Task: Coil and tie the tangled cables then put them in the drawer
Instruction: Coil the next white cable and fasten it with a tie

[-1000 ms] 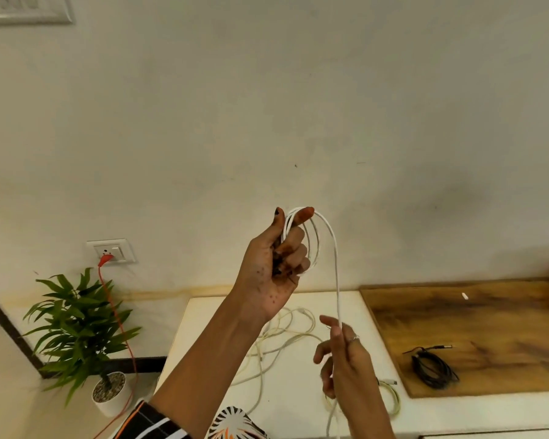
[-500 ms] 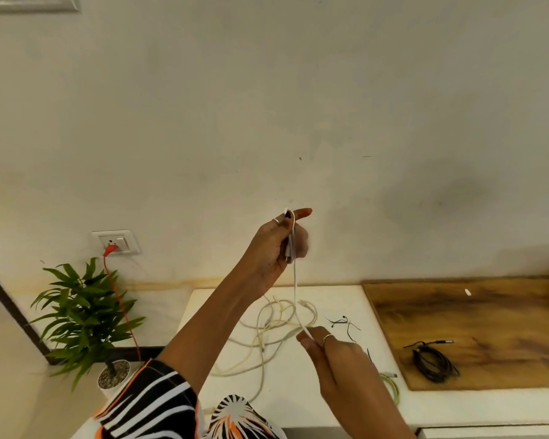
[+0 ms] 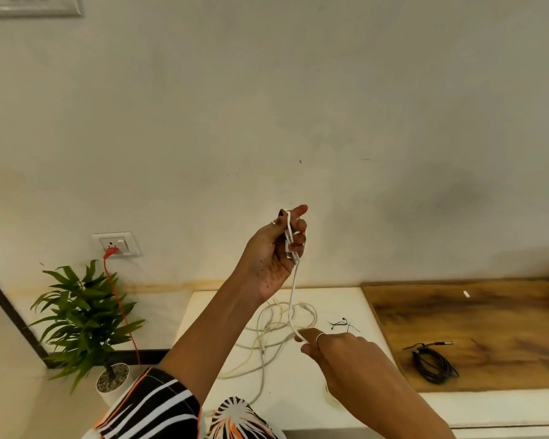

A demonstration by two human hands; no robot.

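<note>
White cable [image 3: 293, 289] strung btwn hands, left hand [image 3: 274, 251] grips coil, right hand [image 3: 336, 345] pinches strand

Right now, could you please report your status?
Left grip holds thin white cable coils; right grip pinches its trailing run. Tangled cream cables wait on white counter.

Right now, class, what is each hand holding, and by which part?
Both hold the white cable. The left hand grips its coiled loops; the right hand pinches the loose strand lower down.
</note>
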